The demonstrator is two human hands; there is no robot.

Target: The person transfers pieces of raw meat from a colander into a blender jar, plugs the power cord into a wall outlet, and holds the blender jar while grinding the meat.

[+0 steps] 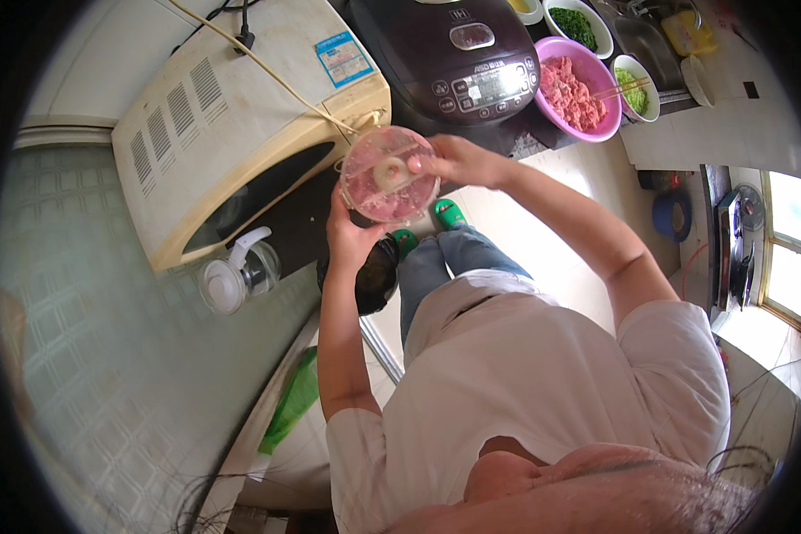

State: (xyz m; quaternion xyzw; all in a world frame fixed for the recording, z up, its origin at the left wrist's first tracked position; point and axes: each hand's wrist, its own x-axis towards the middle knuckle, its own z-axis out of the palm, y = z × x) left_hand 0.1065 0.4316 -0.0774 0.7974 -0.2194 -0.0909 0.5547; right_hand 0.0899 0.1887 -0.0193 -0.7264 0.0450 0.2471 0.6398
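I hold a round, clear plastic food chopper bowl [376, 204] in both hands. Its transparent lid has a white hub in the middle, and pink smears show through it. My left hand [348, 230] grips the bowl's left and lower side, its thumb along the near rim. On the right, my right hand [466, 162] clasps the rim, thumb laid over the lid near the hub. Beyond it, a pink bowl [615, 123] of minced meat [571, 93] stands on the counter, with chopsticks [621, 89] reaching between it and a white bowl [651, 110] of chopped green vegetable.
A black rice cooker [440, 60] and a cream microwave oven [253, 100] with a cable [267, 67] across it stand ahead. A glass pitcher [237, 274] sits at the counter's left end. Another white bowl [604, 37] holds chopped greens near the sink [647, 53]. A black bag [376, 277] hangs below.
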